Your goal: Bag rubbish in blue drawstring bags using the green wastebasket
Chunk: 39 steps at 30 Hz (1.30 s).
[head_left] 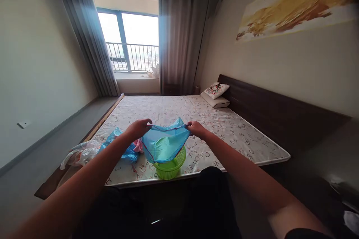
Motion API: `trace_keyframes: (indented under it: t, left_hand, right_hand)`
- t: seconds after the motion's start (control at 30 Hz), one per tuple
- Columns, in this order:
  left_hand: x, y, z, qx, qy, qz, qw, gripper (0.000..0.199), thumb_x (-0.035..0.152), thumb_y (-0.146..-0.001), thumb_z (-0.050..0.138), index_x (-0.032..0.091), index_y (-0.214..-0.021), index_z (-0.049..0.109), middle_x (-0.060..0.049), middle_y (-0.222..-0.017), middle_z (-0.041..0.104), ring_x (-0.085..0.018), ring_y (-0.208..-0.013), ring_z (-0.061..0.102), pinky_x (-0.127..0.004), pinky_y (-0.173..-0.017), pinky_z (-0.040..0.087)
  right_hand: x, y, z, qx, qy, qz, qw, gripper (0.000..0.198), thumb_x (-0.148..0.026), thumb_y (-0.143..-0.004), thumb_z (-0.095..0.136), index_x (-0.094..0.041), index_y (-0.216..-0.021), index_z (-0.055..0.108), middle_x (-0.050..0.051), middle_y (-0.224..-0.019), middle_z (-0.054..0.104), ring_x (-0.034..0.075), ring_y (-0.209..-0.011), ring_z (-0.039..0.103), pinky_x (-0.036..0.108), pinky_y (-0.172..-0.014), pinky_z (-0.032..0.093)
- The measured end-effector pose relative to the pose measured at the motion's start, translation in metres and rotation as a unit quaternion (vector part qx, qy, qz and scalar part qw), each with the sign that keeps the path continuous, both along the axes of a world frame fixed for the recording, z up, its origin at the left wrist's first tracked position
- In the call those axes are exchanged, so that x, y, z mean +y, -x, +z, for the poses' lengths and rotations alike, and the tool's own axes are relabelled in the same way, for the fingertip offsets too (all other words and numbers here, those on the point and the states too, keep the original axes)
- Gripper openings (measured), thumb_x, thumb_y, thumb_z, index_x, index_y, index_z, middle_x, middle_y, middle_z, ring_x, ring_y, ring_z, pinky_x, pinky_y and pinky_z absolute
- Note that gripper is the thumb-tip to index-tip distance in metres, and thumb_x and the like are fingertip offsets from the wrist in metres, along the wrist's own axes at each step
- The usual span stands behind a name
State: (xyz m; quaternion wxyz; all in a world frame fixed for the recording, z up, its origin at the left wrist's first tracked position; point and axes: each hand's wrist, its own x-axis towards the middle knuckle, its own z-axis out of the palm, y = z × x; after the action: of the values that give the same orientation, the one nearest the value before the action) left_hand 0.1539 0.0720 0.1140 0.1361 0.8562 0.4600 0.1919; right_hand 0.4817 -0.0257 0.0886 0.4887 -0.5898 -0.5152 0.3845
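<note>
Both of my hands hold a thin blue plastic bag (165, 143) by its dark reddish rim, stretching its mouth wide. My left hand (139, 128) pinches the rim on one side, and my right hand (195, 128) is closed on the opposite side. Below and partly behind the bag stands a green plastic basket (169, 171) near the mattress's front edge. Through the translucent bag a pale green shape shows; I cannot tell what it is. Beside my left wrist lie a crumpled blue bag (129, 153) and a bit of pink cloth (138, 145).
The bare mattress (224, 134) is printed with letters. At its left front corner lies a heap of clear plastic bags (84, 152). Two pillows (215, 95) rest against the dark headboard (269, 106). Grey curtains (182, 33) flank the window.
</note>
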Motion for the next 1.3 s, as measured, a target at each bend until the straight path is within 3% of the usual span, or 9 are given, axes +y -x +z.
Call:
trace_keyframes:
  t: [0.13, 0.27, 0.43, 0.63, 0.8, 0.93, 1.03, 1.13, 1.3]
  left_hand:
    - [-0.022, -0.002, 0.022, -0.178, 0.038, 0.044, 0.982, 0.032, 0.04, -0.085, 0.064, 0.021, -0.108, 0.077, -0.002, -0.077, 0.069, -0.017, -0.066, 0.06, -0.027, -0.061, 0.045]
    - [-0.054, -0.012, 0.043, -0.337, 0.167, 0.021, 0.926, 0.041, 0.048, -0.079, 0.072, 0.018, -0.106, 0.074, 0.003, -0.065, 0.057, -0.013, -0.051, 0.05, -0.026, -0.048, 0.044]
    - [-0.072, -0.018, 0.058, -0.425, 0.199, 0.025, 0.883, 0.044, 0.038, -0.074, 0.075, 0.017, -0.113, 0.072, 0.001, -0.075, 0.063, -0.012, -0.06, 0.057, -0.024, -0.053, 0.05]
    - [-0.076, -0.019, 0.049, -0.407, 0.209, 0.003, 0.889, 0.047, 0.034, -0.075, 0.071, 0.017, -0.12, 0.071, 0.0, -0.075, 0.064, -0.015, -0.066, 0.061, -0.029, -0.062, 0.057]
    - [-0.089, -0.024, 0.054, -0.318, 0.169, -0.013, 0.933, 0.053, 0.034, -0.08, 0.072, 0.018, -0.131, 0.067, 0.0, -0.077, 0.063, -0.015, -0.06, 0.061, -0.031, -0.059, 0.057]
    - [-0.096, -0.009, 0.061, -0.292, 0.061, -0.047, 0.953, 0.068, 0.044, -0.084, 0.076, 0.022, -0.146, 0.057, -0.012, -0.116, 0.073, -0.026, -0.1, 0.074, -0.044, -0.088, 0.063]
    - [-0.101, 0.021, 0.024, -0.288, -0.214, 0.026, 0.933, 0.062, 0.044, -0.086, 0.075, 0.021, -0.141, 0.057, -0.017, -0.141, 0.064, -0.034, -0.138, 0.057, -0.055, -0.119, 0.047]
    - [-0.115, 0.053, -0.062, -0.292, -0.323, 0.133, 0.89, 0.038, 0.035, -0.092, 0.063, 0.02, -0.127, 0.061, -0.018, -0.13, 0.068, -0.035, -0.134, 0.06, -0.06, -0.121, 0.042]
    - [-0.154, 0.059, -0.205, -0.208, 0.042, 0.056, 0.976, 0.075, 0.044, -0.082, 0.069, 0.024, -0.151, 0.05, -0.019, -0.148, 0.063, -0.04, -0.142, 0.058, -0.058, -0.117, 0.049]
  right_hand:
    - [-0.023, 0.004, 0.024, 0.121, 0.036, 0.045, 0.991, 0.043, -0.051, -0.074, 0.089, -0.019, -0.095, 0.069, 0.006, -0.087, 0.071, 0.019, -0.075, 0.067, 0.032, -0.06, 0.061]
    - [-0.049, 0.005, 0.029, 0.181, -0.074, 0.14, 0.971, 0.037, -0.044, -0.087, 0.075, -0.027, -0.119, 0.068, 0.01, -0.143, 0.065, 0.028, -0.118, 0.071, 0.047, -0.09, 0.066]
    - [-0.059, -0.003, -0.061, -0.166, -0.225, -0.036, 0.96, 0.073, -0.021, -0.086, 0.059, -0.03, -0.157, 0.049, 0.013, -0.173, 0.034, 0.033, -0.16, 0.036, 0.059, -0.119, 0.049]
    - [-0.08, 0.058, -0.168, -0.41, -0.241, 0.024, 0.879, 0.053, -0.014, -0.084, 0.073, -0.041, -0.13, 0.073, 0.008, -0.166, 0.047, 0.042, -0.162, 0.028, 0.077, -0.127, 0.021]
    - [-0.073, 0.09, -0.138, -0.385, -0.244, 0.037, 0.889, 0.043, -0.013, -0.092, 0.069, -0.047, -0.117, 0.079, 0.0, -0.154, 0.062, 0.034, -0.162, 0.031, 0.072, -0.13, 0.015]
    - [-0.064, 0.067, -0.096, -0.289, -0.262, 0.014, 0.921, 0.021, -0.022, -0.094, 0.068, -0.033, -0.106, 0.081, 0.004, -0.16, 0.056, 0.032, -0.157, 0.042, 0.061, -0.127, 0.036]
    - [-0.07, 0.051, -0.076, -0.203, -0.279, -0.032, 0.938, 0.017, -0.022, -0.092, 0.064, -0.027, -0.098, 0.08, 0.01, -0.156, 0.059, 0.03, -0.146, 0.054, 0.054, -0.121, 0.046]
    - [-0.082, 0.049, -0.064, -0.097, -0.272, -0.083, 0.954, 0.01, -0.027, -0.088, 0.068, -0.027, -0.092, 0.078, 0.009, -0.152, 0.061, 0.029, -0.138, 0.061, 0.051, -0.119, 0.048]
    - [-0.094, 0.062, -0.051, 0.028, -0.205, -0.1, 0.973, 0.014, -0.026, -0.083, 0.067, -0.025, -0.095, 0.075, 0.01, -0.154, 0.058, 0.028, -0.136, 0.06, 0.041, -0.097, 0.058]
